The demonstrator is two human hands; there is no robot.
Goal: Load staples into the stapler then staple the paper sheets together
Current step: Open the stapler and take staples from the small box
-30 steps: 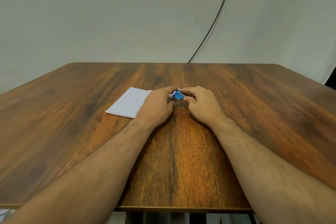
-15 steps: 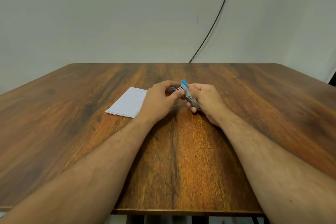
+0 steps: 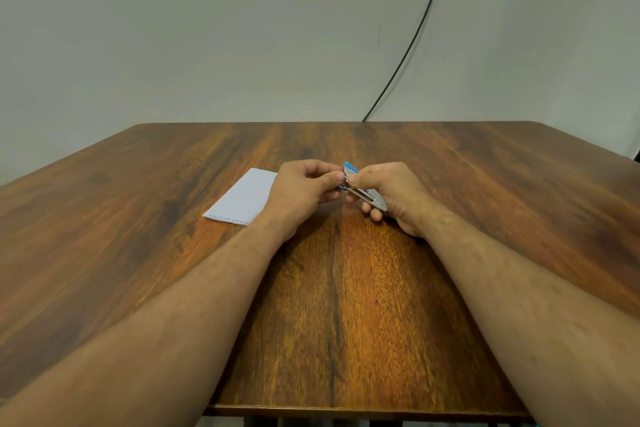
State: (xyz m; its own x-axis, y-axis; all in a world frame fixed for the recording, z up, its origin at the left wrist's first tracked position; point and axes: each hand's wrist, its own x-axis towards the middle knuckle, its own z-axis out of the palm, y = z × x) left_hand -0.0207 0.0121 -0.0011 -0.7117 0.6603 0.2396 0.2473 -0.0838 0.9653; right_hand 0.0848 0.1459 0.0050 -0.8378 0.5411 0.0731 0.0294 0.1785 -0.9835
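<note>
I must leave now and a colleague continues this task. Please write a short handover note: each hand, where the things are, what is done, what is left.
Right hand: grip closed on the small blue and silver metal stapler, held above the brown wooden table, tilted.
Left hand: fingertips pinch at the stapler's upper part; whether it holds staples cannot be seen.
White paper sheets: flat on the table, left of the left hand, untouched.
Done: stapler picked up. Whether staples are loaded cannot be told.
Left: finish loading, close the stapler, staple the sheets.
</note>
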